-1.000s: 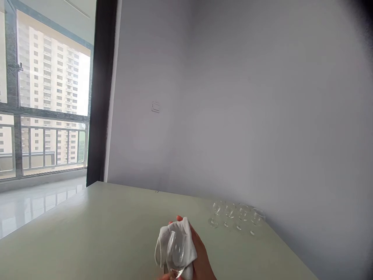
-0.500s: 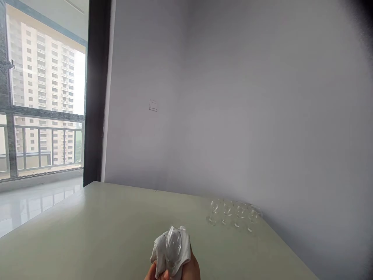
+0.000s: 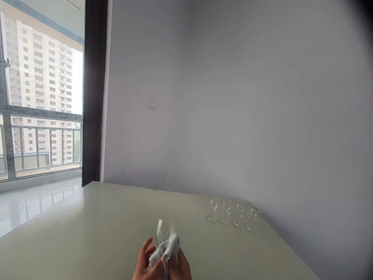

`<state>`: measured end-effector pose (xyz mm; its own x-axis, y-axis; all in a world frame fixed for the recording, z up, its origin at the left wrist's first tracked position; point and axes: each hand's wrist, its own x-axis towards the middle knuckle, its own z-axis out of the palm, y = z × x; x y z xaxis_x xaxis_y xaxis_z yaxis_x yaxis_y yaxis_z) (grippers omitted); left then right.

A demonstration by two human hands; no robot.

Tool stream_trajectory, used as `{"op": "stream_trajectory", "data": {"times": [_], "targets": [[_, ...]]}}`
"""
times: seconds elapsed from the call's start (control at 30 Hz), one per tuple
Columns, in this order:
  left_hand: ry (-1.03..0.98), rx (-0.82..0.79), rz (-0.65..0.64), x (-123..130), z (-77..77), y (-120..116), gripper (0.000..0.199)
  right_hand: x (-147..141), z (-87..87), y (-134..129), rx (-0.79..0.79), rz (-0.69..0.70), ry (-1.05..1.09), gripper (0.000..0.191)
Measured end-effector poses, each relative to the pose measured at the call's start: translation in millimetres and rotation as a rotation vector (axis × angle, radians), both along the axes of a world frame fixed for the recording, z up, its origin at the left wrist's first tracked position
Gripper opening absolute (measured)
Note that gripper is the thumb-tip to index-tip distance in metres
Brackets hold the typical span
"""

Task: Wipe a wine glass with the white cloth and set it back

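Observation:
A clear stemmed glass [image 3: 164,230] stands bowl-up above the table at the bottom centre, its lower part wrapped in a white cloth [image 3: 171,249]. My left hand [image 3: 147,262] is on the cloth's left side, with some fingers raised and curved beside the bowl and the thumb pressing the cloth. On the right, my right hand [image 3: 179,266] is closed round the cloth and the lower part of the glass. The stem and foot are hidden by the cloth and hands.
Several clear stemmed glasses [image 3: 239,210] stand close together at the back right of the pale green table [image 3: 101,225]. A grey wall [image 3: 218,116] rises behind it. A large window [image 3: 43,97] is at the left.
The cloth has slid down from around the bowl, which now shows above it. My left hand has come up with its fingers lifted, and both hands have shifted slightly left.

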<state>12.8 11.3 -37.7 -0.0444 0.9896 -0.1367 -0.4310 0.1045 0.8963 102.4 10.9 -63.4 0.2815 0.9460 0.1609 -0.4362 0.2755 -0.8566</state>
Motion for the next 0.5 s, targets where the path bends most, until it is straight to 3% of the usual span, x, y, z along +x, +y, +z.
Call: {"op": "stream_trajectory", "data": {"times": [0.07, 0.27, 0.4, 0.5], "targets": [[-0.003, 0.049, -0.013, -3, 7.6, 3, 0.063, 3, 1.1, 1, -0.045, 0.020, -0.032, 0.057], [-0.145, 0.002, -0.452, -4, 20.0, 16, 0.057, 11, 12.3, -1, -0.155, 0.040, -0.143, 0.064], [-0.197, -0.027, -0.486, 4, 16.8, 22, 0.047, 15, 5.5, 1, -0.134, -0.018, -0.238, 0.062], [-0.281, -0.031, -0.478, 10, 13.1, 24, 0.038, 23, 0.4, 1, -0.095, -0.154, -0.377, 0.049]]}}
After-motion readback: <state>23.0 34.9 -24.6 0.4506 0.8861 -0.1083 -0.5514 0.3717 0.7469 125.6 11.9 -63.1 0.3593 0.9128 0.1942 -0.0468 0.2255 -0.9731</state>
